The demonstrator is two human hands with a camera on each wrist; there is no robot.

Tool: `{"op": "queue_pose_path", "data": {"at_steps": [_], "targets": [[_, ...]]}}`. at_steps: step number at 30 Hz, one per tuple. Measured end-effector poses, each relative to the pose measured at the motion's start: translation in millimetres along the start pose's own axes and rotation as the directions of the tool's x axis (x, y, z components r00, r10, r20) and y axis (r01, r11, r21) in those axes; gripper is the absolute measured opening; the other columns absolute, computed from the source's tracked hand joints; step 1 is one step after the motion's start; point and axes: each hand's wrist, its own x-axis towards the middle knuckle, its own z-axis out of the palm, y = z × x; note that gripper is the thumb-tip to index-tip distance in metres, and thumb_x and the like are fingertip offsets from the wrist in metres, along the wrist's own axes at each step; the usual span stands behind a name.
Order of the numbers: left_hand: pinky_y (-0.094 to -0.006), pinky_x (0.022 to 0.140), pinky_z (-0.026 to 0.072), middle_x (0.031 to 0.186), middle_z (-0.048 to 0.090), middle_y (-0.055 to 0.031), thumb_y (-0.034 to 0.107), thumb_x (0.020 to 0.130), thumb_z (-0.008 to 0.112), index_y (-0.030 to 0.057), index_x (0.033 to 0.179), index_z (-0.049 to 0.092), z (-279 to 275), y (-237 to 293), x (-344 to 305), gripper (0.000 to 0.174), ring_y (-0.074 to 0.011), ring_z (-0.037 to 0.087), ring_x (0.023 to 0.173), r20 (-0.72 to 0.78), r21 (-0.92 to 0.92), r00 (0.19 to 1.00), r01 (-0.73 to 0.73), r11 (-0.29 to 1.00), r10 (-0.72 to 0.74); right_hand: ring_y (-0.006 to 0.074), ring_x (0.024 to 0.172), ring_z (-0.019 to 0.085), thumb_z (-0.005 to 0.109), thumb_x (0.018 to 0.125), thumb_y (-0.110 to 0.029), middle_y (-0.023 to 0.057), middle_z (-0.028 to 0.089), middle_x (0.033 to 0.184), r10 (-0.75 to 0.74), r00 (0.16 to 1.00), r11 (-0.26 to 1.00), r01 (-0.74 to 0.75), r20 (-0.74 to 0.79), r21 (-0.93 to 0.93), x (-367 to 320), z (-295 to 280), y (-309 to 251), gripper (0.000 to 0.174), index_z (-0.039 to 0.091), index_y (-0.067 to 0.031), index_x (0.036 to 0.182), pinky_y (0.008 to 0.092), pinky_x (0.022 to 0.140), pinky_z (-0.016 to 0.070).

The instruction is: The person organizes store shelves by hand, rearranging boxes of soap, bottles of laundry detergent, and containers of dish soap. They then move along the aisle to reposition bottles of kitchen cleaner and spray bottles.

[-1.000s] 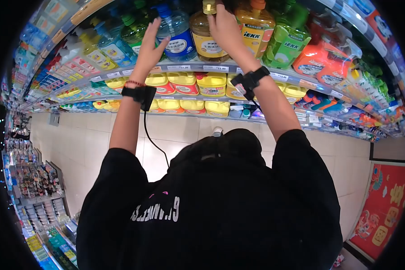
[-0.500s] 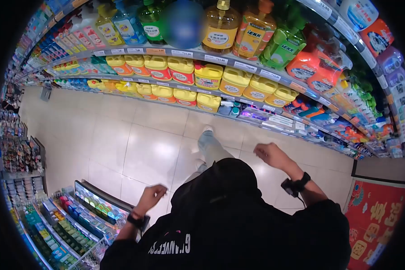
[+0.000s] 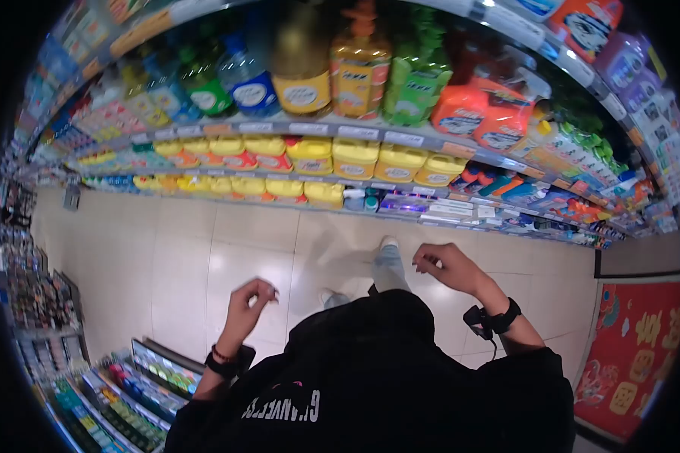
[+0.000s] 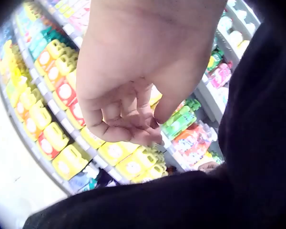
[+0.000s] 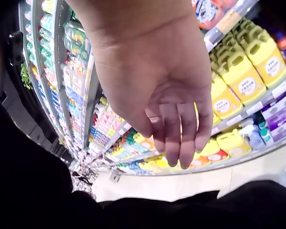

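Both hands hang in front of the body, apart from the shelves and holding nothing. My left hand has loosely bent fingers; its palm and curled fingers show in the left wrist view. Farther right, my right hand hangs relaxed, and the right wrist view shows its fingers loosely bent. Beyond them, the upper shelf bears a large bottle with a yellow label, its top blurred. A blue-labelled bottle stands left of it. To its right are an orange pump bottle and a green one.
Rows of yellow jugs fill the lower shelves. Red-orange spray bottles stand farther right. A low display rack is at the lower left, and a red panel at the right. Tiled floor lies before the shelves.
A second ago both hands were up at the bottles, the right at the yellow-labelled bottle's pump. They came down empty beside the body and stay low; the head view has shifted.
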Motion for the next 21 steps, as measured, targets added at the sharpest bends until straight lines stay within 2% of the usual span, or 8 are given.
{"op": "queue_pose_path", "data": {"at_steps": [5,8,9,11,14,17,18,21], "targets": [[-0.0272,0.082,0.0441,0.098,0.060,-0.0043,0.010,0.090,0.059,-0.0003,0.099,0.058,54.7,92.0,164.7,0.014,-0.0124,0.056,0.089,-0.113,0.116,0.924,-0.354,0.928,0.366,0.0234,0.070,0.065,0.054,0.088,-0.003,0.0134,0.064,0.078,-0.092,0.951,0.992,0.062,-0.295,-0.107,6.4,-97.8,-14.1,0.008,0.058,0.0028,0.089,0.0310,0.064,0.0495],[-0.0317,0.090,0.0418,0.113,0.056,-0.0095,0.015,0.087,0.064,0.0005,0.115,0.052,96.8,154.0,238.7,0.034,-0.0179,0.053,0.102,-0.236,0.240,0.747,-0.574,0.782,0.621,0.0201,0.073,0.066,0.055,0.087,-0.001,0.0123,0.065,0.077,-0.156,0.880,0.984,0.099,-0.448,-0.149,6.7,-152.5,-4.5,0.005,0.057,0.0035,0.087,0.0294,0.066,0.0496],[-0.0331,0.093,0.0409,0.118,0.054,-0.0119,0.015,0.086,0.066,0.0004,0.121,0.049,108.0,167.4,260.8,0.042,-0.0202,0.052,0.105,-0.304,0.261,0.677,-0.617,0.742,0.670,0.0180,0.072,0.066,0.056,0.087,-0.003,0.0110,0.065,0.075,-0.108,0.861,0.993,0.071,-0.498,-0.094,7.7,-168.1,-5.3,0.006,0.058,0.0030,0.087,0.0280,0.068,0.0494],[-0.0367,0.097,0.0387,0.123,0.050,-0.0158,0.019,0.081,0.072,-0.0009,0.127,0.042,126.2,190.3,297.5,0.059,-0.0256,0.050,0.111,-0.417,0.350,0.560,-0.627,0.696,0.715,0.0158,0.072,0.064,0.057,0.088,-0.005,0.0088,0.064,0.073,-0.089,0.828,0.996,0.076,-0.554,-0.046,12.5,-194.4,-4.8,0.008,0.059,0.0026,0.089,0.0269,0.069,0.0491],[-0.0389,0.098,0.0370,0.127,0.049,-0.0185,0.023,0.076,0.077,-0.0022,0.129,0.038,131.2,198.4,357.0,0.070,-0.0307,0.047,0.118,-0.475,0.427,0.509,-0.580,0.694,0.718,0.0139,0.073,0.063,0.056,0.090,-0.007,0.0074,0.064,0.076,-0.126,0.809,0.991,0.132,-0.575,-0.030,28.3,-219.4,-8.7,0.010,0.059,0.0023,0.090,0.0267,0.070,0.0492],[-0.0392,0.097,0.0379,0.128,0.048,-0.0208,0.027,0.073,0.080,-0.0023,0.128,0.037,136.2,204.1,398.0,0.075,-0.0333,0.048,0.119,-0.517,0.401,0.399,-0.669,0.626,0.757,0.0130,0.078,0.063,0.057,0.090,-0.009,0.0067,0.064,0.080,-0.240,0.781,0.965,0.257,-0.576,-0.053,58.0,-230.0,-10.9,0.012,0.059,0.0025,0.092,0.0268,0.070,0.0491],[-0.0396,0.090,0.0439,0.119,0.056,-0.0235,0.035,0.070,0.080,-0.0019,0.124,0.044,139.6,207.5,402.9,0.074,-0.0353,0.057,0.108,-0.566,0.439,0.390,-0.603,0.666,0.726,0.0147,0.080,0.063,0.060,0.088,-0.010,0.0075,0.064,0.084,-0.262,0.768,0.959,0.275,-0.585,-0.069,69.0,-231.7,-14.2,0.014,0.059,0.0024,0.095,0.0272,0.071,0.0491],[-0.0410,0.081,0.0489,0.104,0.064,-0.0229,0.045,0.067,0.079,0.0004,0.117,0.054,115.5,195.2,428.3,0.071,-0.0370,0.063,0.094,-0.526,0.548,0.571,-0.340,0.765,0.630,0.0172,0.082,0.064,0.062,0.087,-0.011,0.0078,0.064,0.082,-0.383,0.685,0.921,0.338,-0.619,-0.195,104.3,-236.3,-28.9,0.019,0.058,0.0025,0.099,0.0279,0.071,0.0495]]}}
